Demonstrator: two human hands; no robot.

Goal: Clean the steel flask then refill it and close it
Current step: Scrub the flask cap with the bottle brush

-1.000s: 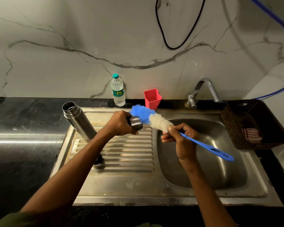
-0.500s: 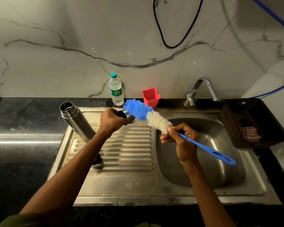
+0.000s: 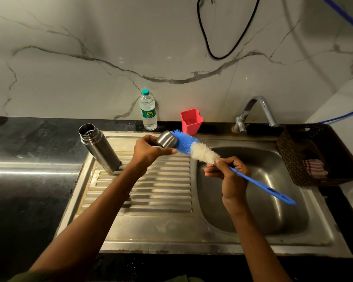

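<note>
The left hand (image 3: 149, 151) held a small cylindrical steel flask cap (image 3: 167, 139) above the ribbed drainboard of the stainless steel sink unit (image 3: 147, 226), its fingers (image 3: 165, 152) curled round the cap. The right hand (image 3: 230, 176) gripped the blue plastic handle of a long bottle brush with blue and white bristles (image 3: 194, 148), fingers closed round the handle just below the white bristles. The blue bristle tip was touching the cap's open end; how far it entered could not be told. The tall open-mouthed cylindrical steel flask (image 3: 99, 147) stood uncapped at the drainboard's far left corner, appearing tilted in the wide-angle view, well apart from both hands. On the black tabletop (image 3: 29, 143) against the marble wall stood a clear plastic water bottle with a teal cap (image 3: 148, 110) and, near it, a red square plastic cup (image 3: 192, 121). A curved metal tap (image 3: 255, 110) rose behind the basin. A dark woven basket (image 3: 293, 159) holding a striped cloth (image 3: 314, 168) sat at the basin's right.
</note>
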